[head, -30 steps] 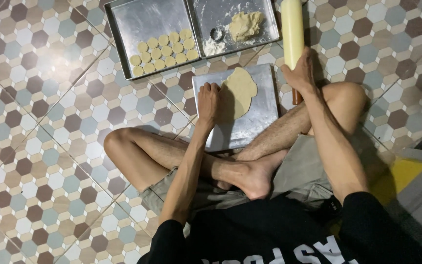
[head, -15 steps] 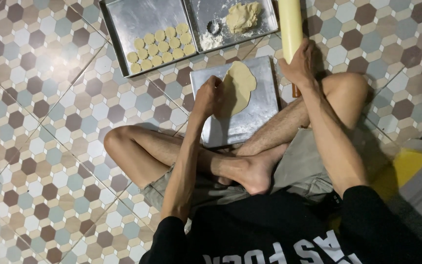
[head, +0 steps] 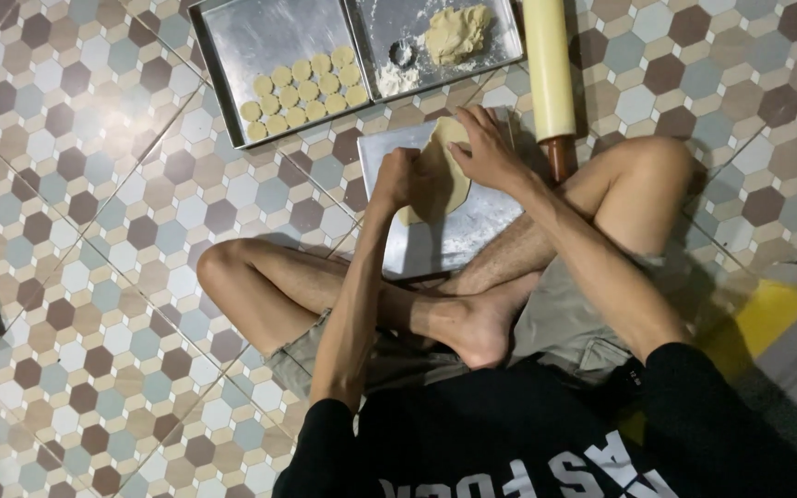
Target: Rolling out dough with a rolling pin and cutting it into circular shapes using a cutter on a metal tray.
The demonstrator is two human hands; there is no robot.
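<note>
On the metal sheet (head: pixel 472 231), flattened dough (head: pixel 445 175) lies under both hands.

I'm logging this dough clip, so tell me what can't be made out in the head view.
- Rolled dough sheet: its middle is hidden under the left hand and right hand.
- Left hand's fingers: curled under, so any grip is unclear.
- Rolling pin: far end cut off by the top edge.
- Small round thing in the floured tray: too small to identify.
</note>
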